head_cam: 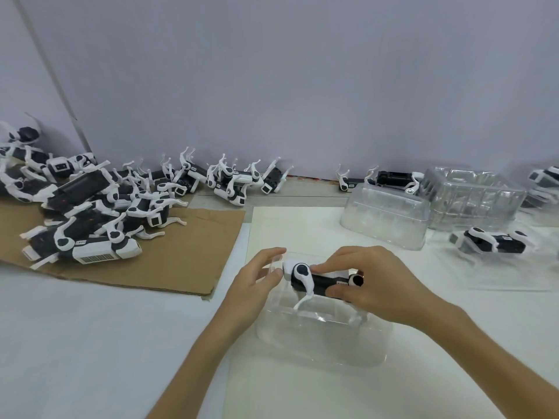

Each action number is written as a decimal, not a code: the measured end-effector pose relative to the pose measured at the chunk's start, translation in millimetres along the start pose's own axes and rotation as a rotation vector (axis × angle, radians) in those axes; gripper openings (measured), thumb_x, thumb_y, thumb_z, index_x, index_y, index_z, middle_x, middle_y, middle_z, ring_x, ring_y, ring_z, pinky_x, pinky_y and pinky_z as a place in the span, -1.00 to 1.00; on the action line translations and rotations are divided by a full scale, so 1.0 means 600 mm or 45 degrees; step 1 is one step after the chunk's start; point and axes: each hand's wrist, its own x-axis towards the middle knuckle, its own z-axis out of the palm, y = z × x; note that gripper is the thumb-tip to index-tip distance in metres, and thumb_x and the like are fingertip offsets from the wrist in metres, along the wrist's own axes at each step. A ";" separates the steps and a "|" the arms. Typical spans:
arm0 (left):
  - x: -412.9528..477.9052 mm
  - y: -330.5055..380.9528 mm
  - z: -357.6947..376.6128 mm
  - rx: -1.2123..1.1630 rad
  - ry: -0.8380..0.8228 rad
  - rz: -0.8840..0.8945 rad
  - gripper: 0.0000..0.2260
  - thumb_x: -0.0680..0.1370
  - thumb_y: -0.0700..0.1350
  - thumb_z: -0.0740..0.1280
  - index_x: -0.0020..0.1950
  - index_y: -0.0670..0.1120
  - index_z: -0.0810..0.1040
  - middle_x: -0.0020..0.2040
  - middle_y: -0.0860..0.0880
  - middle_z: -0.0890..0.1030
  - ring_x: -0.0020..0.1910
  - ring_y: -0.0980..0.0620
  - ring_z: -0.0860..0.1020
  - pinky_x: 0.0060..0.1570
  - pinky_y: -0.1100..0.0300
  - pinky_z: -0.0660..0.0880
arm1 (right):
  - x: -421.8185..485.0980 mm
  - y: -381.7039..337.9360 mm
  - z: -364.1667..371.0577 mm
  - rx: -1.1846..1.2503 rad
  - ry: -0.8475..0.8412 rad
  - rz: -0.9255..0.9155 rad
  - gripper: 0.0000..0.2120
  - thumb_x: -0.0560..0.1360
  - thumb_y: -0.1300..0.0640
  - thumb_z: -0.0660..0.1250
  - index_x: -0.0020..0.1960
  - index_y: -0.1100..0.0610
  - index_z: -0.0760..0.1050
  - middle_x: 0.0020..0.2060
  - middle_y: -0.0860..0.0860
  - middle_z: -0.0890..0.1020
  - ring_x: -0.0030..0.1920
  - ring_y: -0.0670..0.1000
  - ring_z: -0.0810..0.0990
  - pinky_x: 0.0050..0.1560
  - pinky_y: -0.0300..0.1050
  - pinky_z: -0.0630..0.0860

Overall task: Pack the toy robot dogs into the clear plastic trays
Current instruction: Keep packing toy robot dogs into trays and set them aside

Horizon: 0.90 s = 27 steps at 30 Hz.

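Right hand (372, 285) curls round the black-and-white plastic toy robot dog (314, 281) by its body, just above the clear plastic tray (320, 346) beneath both hands. Left hand (257, 279), fingers mostly straight, steadies the rim. Dog looks light and rigid, but the skinny legs seem fragile, so grip the torso.

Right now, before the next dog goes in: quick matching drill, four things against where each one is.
Things
1. dog pile
2. gripped dog
3. stacked trays
4. left hand

Places
A. at the near tray's left end
B. on the cardboard
C. back right, near the wall
D. in the right hand, over the near tray

Pairs: 1-B, 2-D, 3-C, 4-A
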 end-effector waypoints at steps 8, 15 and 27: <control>-0.004 0.005 0.001 0.100 -0.069 0.024 -0.85 0.61 -0.03 0.33 -0.04 0.17 0.68 0.36 0.24 0.48 0.32 0.46 0.34 0.21 0.37 0.29 | 0.009 -0.002 0.011 -0.243 -0.209 0.056 -0.67 0.51 -0.05 0.42 0.21 -0.38 0.54 -0.04 -0.29 0.66 -0.06 -0.17 0.45 -0.13 -0.23 0.36; -0.017 0.018 0.008 0.115 -0.071 -0.027 -0.59 0.21 0.35 0.43 0.01 0.28 0.57 0.21 0.41 0.47 0.31 0.39 0.38 0.23 0.26 0.38 | -0.017 0.013 0.039 0.153 0.434 0.006 -0.90 0.50 0.16 0.45 -0.06 -0.04 0.68 -0.09 -0.24 0.65 -0.03 -0.17 0.61 -0.02 -0.27 0.49; -0.008 0.006 0.016 0.174 0.160 -0.121 -0.84 0.60 0.26 0.21 -0.05 0.30 0.55 -0.15 0.29 0.53 -0.05 0.09 0.54 0.05 0.11 0.38 | -0.049 0.063 0.012 0.482 0.136 0.757 -0.30 0.30 -0.57 -0.02 0.02 -0.15 0.64 -0.09 -0.13 0.69 -0.10 -0.09 0.65 0.04 -0.14 0.47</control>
